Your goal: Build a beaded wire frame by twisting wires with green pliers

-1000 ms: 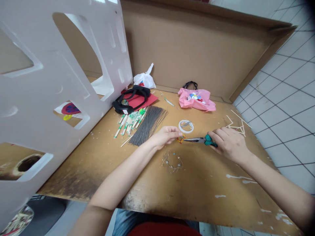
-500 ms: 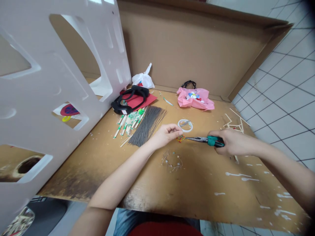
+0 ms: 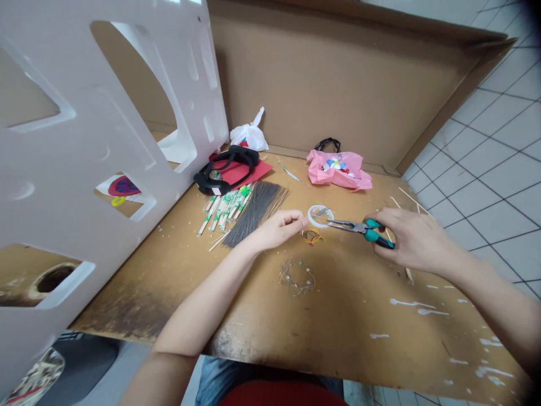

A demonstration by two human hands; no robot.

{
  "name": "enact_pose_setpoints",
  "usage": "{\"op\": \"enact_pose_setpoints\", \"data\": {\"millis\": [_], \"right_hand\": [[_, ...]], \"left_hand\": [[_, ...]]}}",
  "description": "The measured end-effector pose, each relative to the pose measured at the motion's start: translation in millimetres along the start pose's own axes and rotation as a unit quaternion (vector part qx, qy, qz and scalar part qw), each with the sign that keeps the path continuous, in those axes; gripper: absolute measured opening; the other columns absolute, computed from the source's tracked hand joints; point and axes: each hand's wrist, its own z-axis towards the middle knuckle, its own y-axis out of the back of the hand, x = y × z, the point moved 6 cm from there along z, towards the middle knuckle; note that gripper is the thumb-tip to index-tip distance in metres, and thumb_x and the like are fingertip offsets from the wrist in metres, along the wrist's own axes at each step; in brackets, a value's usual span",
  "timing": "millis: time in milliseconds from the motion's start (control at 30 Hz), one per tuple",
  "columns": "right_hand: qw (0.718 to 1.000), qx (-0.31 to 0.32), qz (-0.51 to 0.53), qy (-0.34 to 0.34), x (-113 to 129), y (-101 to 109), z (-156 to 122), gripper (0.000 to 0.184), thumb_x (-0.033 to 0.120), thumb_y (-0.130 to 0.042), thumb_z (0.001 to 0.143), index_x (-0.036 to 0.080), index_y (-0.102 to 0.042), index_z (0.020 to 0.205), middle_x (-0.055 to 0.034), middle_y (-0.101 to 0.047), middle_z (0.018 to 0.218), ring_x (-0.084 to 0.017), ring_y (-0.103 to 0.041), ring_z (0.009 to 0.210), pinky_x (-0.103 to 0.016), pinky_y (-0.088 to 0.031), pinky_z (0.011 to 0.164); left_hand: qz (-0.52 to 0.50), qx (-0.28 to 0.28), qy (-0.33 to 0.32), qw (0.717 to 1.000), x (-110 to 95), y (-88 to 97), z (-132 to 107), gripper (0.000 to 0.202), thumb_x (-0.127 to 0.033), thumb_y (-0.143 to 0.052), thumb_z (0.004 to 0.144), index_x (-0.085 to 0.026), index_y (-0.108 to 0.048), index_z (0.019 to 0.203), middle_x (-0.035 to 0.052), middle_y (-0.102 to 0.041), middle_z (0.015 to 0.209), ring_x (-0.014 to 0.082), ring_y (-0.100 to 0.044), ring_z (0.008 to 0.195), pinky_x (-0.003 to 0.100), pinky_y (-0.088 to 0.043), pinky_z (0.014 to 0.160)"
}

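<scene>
My right hand is wrapped round the teal and black handles of needle-nose pliers, whose jaws point left and look slightly parted. Across from their tip, my left hand pinches thumb and forefinger together; what lies between them is too small to make out. Between the hands is a white ring with thin pieces in it. Tangled yellow and red bands lie just below. Nearer me rests a loop of thin wire with small beads.
Left of my hand lie grey wires and wrapped chopsticks. Behind are a black headband, red paper, a white bag and a pink bag. A white plastic panel stands left, cardboard behind.
My right hand has drawn the pliers right and slightly up, away from the coloured bands. My left hand has shifted a little left, so the gap between the hands is wider.
</scene>
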Motion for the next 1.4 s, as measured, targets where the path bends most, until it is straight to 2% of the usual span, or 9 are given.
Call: {"op": "enact_pose_setpoints", "data": {"millis": [67, 167, 533, 733, 933, 1100, 1233, 1333, 1400], "right_hand": [[0.991, -0.092, -0.086, 0.035, 11, 8, -1, 0.021, 0.032, -0.054, 0.078, 0.019, -0.059, 0.094, -0.0066, -0.062, 0.08, -0.019, -0.053, 0.071, -0.029, -0.027, 0.053], [0.966, -0.164, -0.167, 0.107, 32, 11, -2, 0.022, 0.035, -0.049, 0.085, 0.018, -0.061, 0.093, -0.0053, -0.058, 0.071, -0.018, -0.047, 0.064, -0.03, -0.025, 0.056], [0.952, -0.188, -0.201, 0.13, 48, 0, 11, 0.019, 0.026, -0.048, 0.087, 0.019, -0.062, 0.098, -0.0039, -0.055, 0.068, -0.018, -0.04, 0.064, -0.032, -0.022, 0.057], [0.978, -0.112, -0.151, 0.094, 42, -5, 14, 0.025, 0.026, -0.042, 0.089, 0.022, -0.062, 0.104, -0.0065, -0.057, 0.072, -0.019, -0.043, 0.067, -0.033, -0.022, 0.057], [0.978, -0.113, -0.148, 0.097, 43, -3, 14, 0.024, 0.026, -0.043, 0.089, 0.021, -0.062, 0.101, -0.0067, -0.057, 0.072, -0.019, -0.044, 0.067, -0.032, -0.023, 0.057], [0.985, -0.086, -0.116, 0.098, 44, -1, 14, 0.022, 0.03, -0.043, 0.087, 0.018, -0.062, 0.09, -0.0066, -0.058, 0.071, -0.018, -0.047, 0.064, -0.03, -0.019, 0.052], [0.997, 0.049, 0.057, 0.026, 34, -13, 17, 0.014, 0.028, -0.053, 0.073, 0.022, -0.059, 0.084, -0.0002, -0.058, 0.068, -0.013, -0.045, 0.055, -0.026, -0.021, 0.05], [0.958, 0.182, 0.221, -0.019, 33, -31, 15, 0.013, 0.025, -0.053, 0.068, 0.023, -0.057, 0.08, 0.0051, -0.052, 0.058, -0.01, -0.041, 0.048, -0.024, -0.026, 0.048], [0.938, 0.209, 0.277, -0.03, 36, -37, 14, 0.015, 0.025, -0.052, 0.069, 0.024, -0.058, 0.083, 0.0052, -0.052, 0.06, -0.011, -0.043, 0.05, -0.023, -0.029, 0.049]], "left_hand": [[-0.041, -0.032, 0.021, 0.998, 7, 1.7, 2, 0.037, -0.045, -0.052, 0.084, -0.016, -0.043, 0.062, -0.0075, -0.035, 0.052, 0.0039, -0.025, 0.046, 0.021, -0.018, 0.046], [-0.111, -0.048, 0.042, 0.992, 15, 0.7, 4, 0.037, -0.045, -0.056, 0.079, -0.016, -0.042, 0.06, -0.0079, -0.035, 0.049, 0.0037, -0.025, 0.043, 0.021, -0.016, 0.045], [-0.191, -0.033, 0.072, 0.978, 12, -6.4, 3, 0.045, -0.051, -0.066, 0.068, -0.017, -0.04, 0.056, -0.0096, -0.031, 0.046, 0.0019, -0.022, 0.04, 0.021, -0.013, 0.043], [-0.188, -0.03, 0.088, 0.978, 12, -6.9, 3, 0.046, -0.052, -0.066, 0.067, -0.017, -0.038, 0.056, -0.0098, -0.03, 0.046, 0.0019, -0.021, 0.04, 0.02, -0.013, 0.043], [-0.19, -0.02, 0.077, 0.978, 13, -7.4, 3, 0.044, -0.051, -0.065, 0.069, -0.018, -0.038, 0.057, -0.01, -0.029, 0.047, 0.0024, -0.02, 0.041, 0.021, -0.012, 0.043], [-0.087, -0.044, 0.035, 0.995, 12, -4.4, 3, 0.041, -0.049, -0.055, 0.079, -0.017, -0.039, 0.059, -0.0082, -0.03, 0.05, 0.005, -0.024, 0.046, 0.022, -0.017, 0.047], [0.068, -0.083, -0.062, 0.992, -2, -0.7, 0, 0.038, -0.042, -0.046, 0.086, -0.017, -0.036, 0.059, -0.0058, -0.028, 0.057, 0.0072, -0.026, 0.054, 0.022, -0.022, 0.053], [0.156, -0.082, -0.111, 0.978, -13, -1.3, -5, 0.036, -0.037, -0.042, 0.089, -0.017, -0.034, 0.06, -0.0047, -0.029, 0.059, 0.0083, -0.029, 0.057, 0.023, -0.024, 0.056], [0.197, -0.063, -0.125, 0.97, -17, -3.2, -6, 0.034, -0.034, -0.041, 0.09, -0.017, -0.037, 0.061, -0.0043, -0.033, 0.059, 0.0087, -0.032, 0.057, 0.023, -0.024, 0.057]]}}
